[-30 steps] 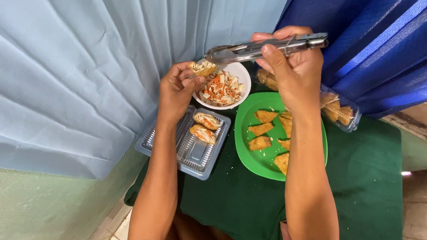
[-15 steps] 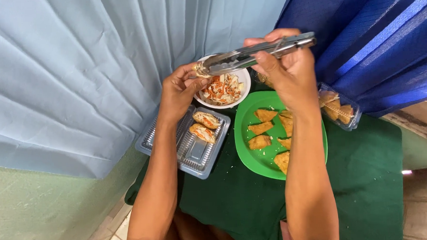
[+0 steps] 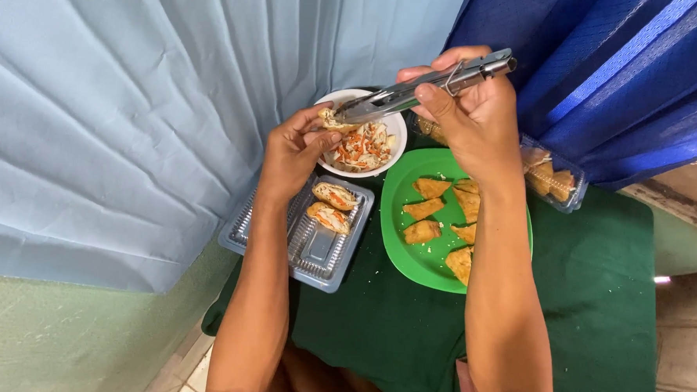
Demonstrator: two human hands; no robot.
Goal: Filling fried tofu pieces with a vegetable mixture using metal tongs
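1. On the green cloth (image 3: 603, 287), head view, held items: left hand (image 3: 296, 151) raised over the white bowl (image 3: 397, 131), fingers pinched shut on a fried pastry pocket (image 3: 331, 120); right hand (image 3: 470, 112) closed around metal tongs (image 3: 422, 87), tips together and touching the pocket's open side.
2. Same view, supply: white bowl holding shredded filling (image 3: 362, 147), pale strips with orange pieces; bowl just beyond the tray and the plate.
3. Same view, finished stock: clear plastic tray (image 3: 320, 256) left of the plate, two filled pockets (image 3: 329, 207) at its far end, near end bare.
4. Same view, unfilled stock: green plate (image 3: 414, 256) with about six plain fried pockets (image 3: 435, 216), partly hidden by the right forearm; further fried pieces in a clear container (image 3: 555, 181) beside the blue curtain (image 3: 593, 52).
5. Progress, judged: two pockets filled and trayed; one in hand, filling under way; the plateful not yet filled; work at an early stage.
6. Surround: pale blue curtain (image 3: 125, 112) behind the left arm.
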